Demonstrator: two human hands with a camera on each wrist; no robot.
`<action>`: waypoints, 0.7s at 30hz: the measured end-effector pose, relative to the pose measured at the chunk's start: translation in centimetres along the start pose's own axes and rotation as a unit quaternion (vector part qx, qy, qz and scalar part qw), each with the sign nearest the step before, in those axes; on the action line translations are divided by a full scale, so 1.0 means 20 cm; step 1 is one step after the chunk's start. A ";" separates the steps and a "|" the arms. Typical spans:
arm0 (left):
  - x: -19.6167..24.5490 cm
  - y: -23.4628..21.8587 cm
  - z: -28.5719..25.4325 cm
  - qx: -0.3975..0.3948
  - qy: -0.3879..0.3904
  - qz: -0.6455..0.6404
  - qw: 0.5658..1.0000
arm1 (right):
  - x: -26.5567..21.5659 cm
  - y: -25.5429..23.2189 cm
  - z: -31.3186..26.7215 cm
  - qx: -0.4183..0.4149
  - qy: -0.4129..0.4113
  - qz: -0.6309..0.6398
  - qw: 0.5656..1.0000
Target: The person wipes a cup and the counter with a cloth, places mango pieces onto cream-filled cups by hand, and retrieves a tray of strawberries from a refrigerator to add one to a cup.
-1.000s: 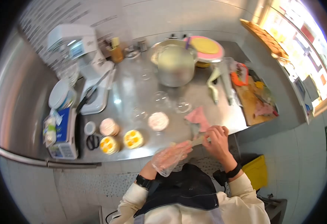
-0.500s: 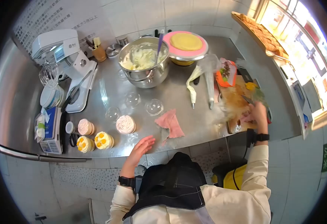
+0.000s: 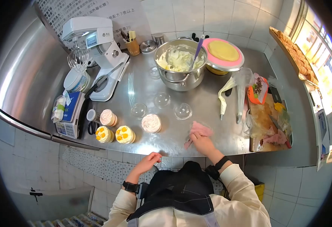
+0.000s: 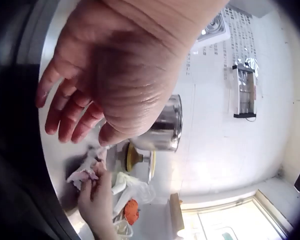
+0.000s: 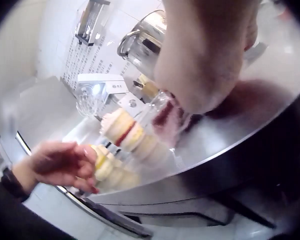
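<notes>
The right hand (image 3: 204, 145) grips a pink cloth (image 3: 201, 129) on the steel table near its front edge; the left wrist view also shows this hand (image 4: 97, 202) pinching the cloth (image 4: 84, 175). At the table's front edge the left hand (image 3: 148, 162) hangs with loosely bent fingers and holds nothing; its palm (image 4: 125, 75) fills the upper part of the left wrist view. Between and beyond the hands stands a cup topped with pink cream (image 3: 151, 123). Two cups with yellow fruit pieces (image 3: 125, 134) and another pink-topped cup (image 3: 108, 117) stand farther left.
Clear domed lids (image 3: 183, 111) lie mid-table. Behind them are a steel pot of cream (image 3: 179, 78) and a pink turntable (image 3: 232, 64). Two piping bags (image 3: 240, 98) and a cutting board (image 3: 262, 117) lie right. A mixer (image 3: 105, 53) and a scale (image 3: 69, 123) are at the left.
The right hand has moved left from the cutting board to the pink cloth and grips it. The clear plastic seen over the left hand a second ago is off. The head view has shifted.
</notes>
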State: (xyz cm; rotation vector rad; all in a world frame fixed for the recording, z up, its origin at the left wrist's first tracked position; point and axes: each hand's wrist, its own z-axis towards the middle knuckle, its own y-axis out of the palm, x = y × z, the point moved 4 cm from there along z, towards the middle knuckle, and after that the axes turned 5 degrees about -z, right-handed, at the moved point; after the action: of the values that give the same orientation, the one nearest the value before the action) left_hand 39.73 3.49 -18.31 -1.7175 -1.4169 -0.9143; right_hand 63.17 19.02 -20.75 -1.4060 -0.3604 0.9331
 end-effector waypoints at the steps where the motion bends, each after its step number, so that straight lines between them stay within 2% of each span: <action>1: -0.05 -0.06 -0.03 0.019 -0.008 -0.027 0.999 | 0.02 0.02 0.01 -0.037 0.027 -0.002 0.999; 2: -0.08 -0.10 -0.06 0.020 -0.005 -0.031 0.999 | 0.00 -0.02 0.04 -0.038 0.024 -0.007 0.999; 4: -0.14 -0.19 -0.16 0.048 -0.051 -0.054 0.996 | 0.02 -0.06 0.07 -0.147 0.173 0.050 0.973; 5: -0.14 -0.22 -0.21 0.055 -0.049 -0.062 0.995 | 0.00 -0.06 0.08 -0.151 0.163 0.047 0.974; 7: -0.11 -0.31 -0.30 0.063 -0.048 -0.061 0.995 | -0.01 -0.12 0.08 0.018 0.123 -0.078 0.989; 8: -0.14 -0.36 -0.34 0.070 -0.045 -0.065 0.994 | -0.02 -0.10 0.06 0.019 0.116 -0.079 0.990; 10: -0.22 -0.47 -0.39 0.084 -0.032 -0.068 0.994 | -0.05 -0.11 0.02 0.145 0.026 -0.096 0.984; 14: -0.33 -0.65 -0.48 0.093 -0.033 -0.107 0.989 | -0.08 -0.13 0.02 0.165 0.053 -0.087 0.981; 15: -0.34 -0.69 -0.50 0.093 -0.030 -0.100 0.990 | -0.05 -0.11 0.02 0.097 0.184 -0.049 0.977; 16: -0.35 -0.74 -0.51 0.094 -0.027 -0.094 0.991 | -0.04 -0.10 0.03 0.028 0.312 -0.009 0.950; 17: -0.36 -0.78 -0.53 0.092 -0.026 -0.095 0.991 | -0.10 -0.15 0.06 -0.012 0.342 -0.003 0.940; 18: -0.36 -0.82 -0.54 0.096 -0.018 -0.092 0.991 | -0.08 -0.11 0.04 -0.012 0.343 -0.005 0.939; 20: -0.39 -0.90 -0.58 0.100 -0.012 -0.091 0.991 | -0.09 -0.11 0.06 0.100 0.174 -0.115 0.973; 21: -0.40 -0.93 -0.59 0.101 -0.002 -0.083 0.991 | -0.10 -0.12 0.05 0.052 0.207 -0.157 0.964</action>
State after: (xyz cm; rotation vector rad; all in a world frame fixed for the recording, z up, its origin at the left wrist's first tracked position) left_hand 19.19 -8.11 -17.82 -1.4707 -1.6146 -0.8245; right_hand 62.07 18.55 -17.80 -1.3588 -0.2062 0.3797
